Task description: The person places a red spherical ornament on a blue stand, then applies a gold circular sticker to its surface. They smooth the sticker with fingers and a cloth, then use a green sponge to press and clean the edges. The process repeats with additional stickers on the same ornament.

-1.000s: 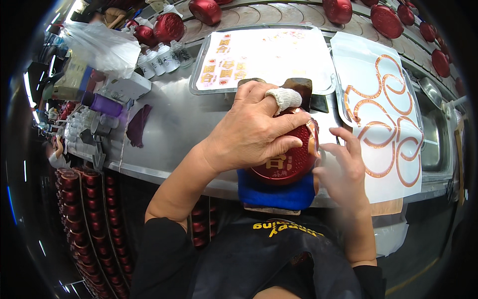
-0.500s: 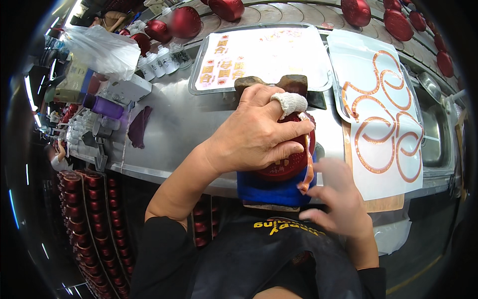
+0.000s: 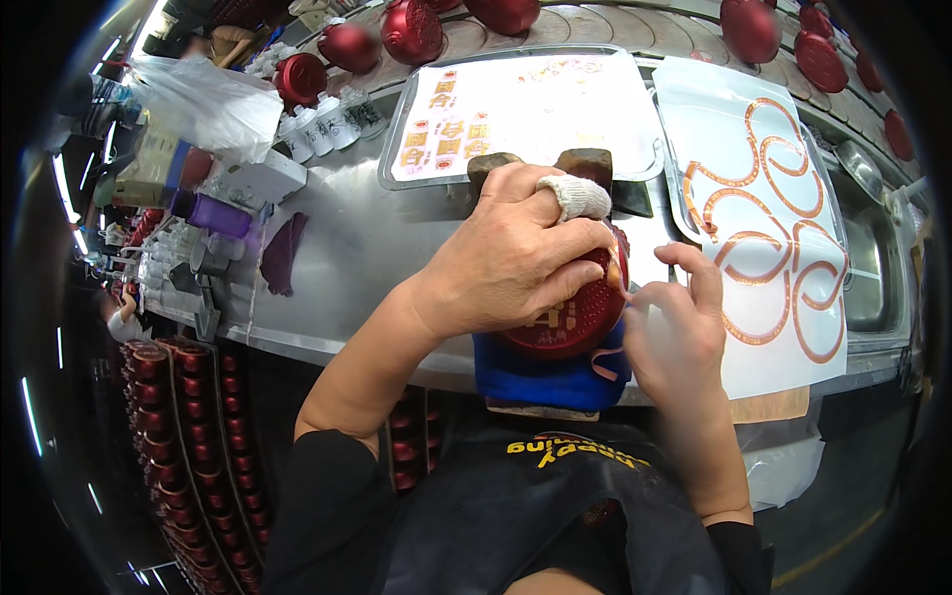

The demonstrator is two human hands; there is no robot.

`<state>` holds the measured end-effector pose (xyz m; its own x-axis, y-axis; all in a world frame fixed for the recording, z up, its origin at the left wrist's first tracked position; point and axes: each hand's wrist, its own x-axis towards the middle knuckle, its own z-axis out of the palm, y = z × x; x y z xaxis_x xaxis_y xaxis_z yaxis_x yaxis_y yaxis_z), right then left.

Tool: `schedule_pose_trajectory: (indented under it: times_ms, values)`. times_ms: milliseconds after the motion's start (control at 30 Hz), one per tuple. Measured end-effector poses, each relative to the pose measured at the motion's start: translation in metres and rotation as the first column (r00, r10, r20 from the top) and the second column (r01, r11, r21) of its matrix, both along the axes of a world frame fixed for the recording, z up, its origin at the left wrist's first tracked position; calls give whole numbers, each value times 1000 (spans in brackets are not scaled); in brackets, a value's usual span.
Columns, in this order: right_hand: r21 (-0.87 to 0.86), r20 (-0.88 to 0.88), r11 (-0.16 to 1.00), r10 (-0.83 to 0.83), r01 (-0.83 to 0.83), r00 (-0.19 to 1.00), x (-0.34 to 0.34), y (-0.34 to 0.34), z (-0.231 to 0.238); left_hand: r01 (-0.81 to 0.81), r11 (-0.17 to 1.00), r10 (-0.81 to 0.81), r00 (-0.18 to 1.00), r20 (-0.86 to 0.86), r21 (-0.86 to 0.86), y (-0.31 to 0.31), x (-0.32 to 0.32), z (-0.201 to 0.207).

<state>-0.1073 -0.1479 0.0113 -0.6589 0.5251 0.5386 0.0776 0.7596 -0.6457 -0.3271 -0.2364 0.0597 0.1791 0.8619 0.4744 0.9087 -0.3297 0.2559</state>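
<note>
Blue cloth (image 3: 540, 379) likely cushions the red vessel (image 3: 575, 322), which the left hand (image 3: 511, 253) clasps, seemingly for steadiness, though I can't tell if the right hand (image 3: 682, 327) pinches the strip (image 3: 616, 270).

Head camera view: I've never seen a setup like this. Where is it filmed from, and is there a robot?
There is no robot: these are a person's own hands. A wide fisheye camera on their head looks down, so straight edges bend. The left hand, one finger in a white fabric cover, holds a round dark-red vessel over a blue cloth. A narrow orange strip lies along its side. The right hand is close by; blur hides whether it pinches the strip. On the metal counter are a shallow tray, a white sheet with orange rings and a purple cloth.
</note>
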Motion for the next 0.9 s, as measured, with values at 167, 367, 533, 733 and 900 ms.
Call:
schedule_pose_trajectory:
  times_ms: [167, 367, 533, 733, 900]
  values:
    - [200, -59, 973, -102, 112, 993, 3, 9, -1, 13, 1000, -13, 1000, -15, -13, 8, 2, 2]
    - [249, -95, 962, -91, 113, 991, 10, 8, -2, 83, 993, -87, 995, -46, -87, 18, 10, 8]
    - [18, -24, 997, -71, 71, 997, 2, 6, -8, 74, 993, -85, 987, -134, -90, 20, 14, 11]
    - [310, -94, 945, -80, 106, 992, 5, 11, -9, 57, 997, -42, 968, -246, 57, 22, 19, 2]
    - [337, -41, 936, -90, 99, 995, 12, 0, -1, 66, 996, -54, 980, -191, 57, 16, 16, -2]
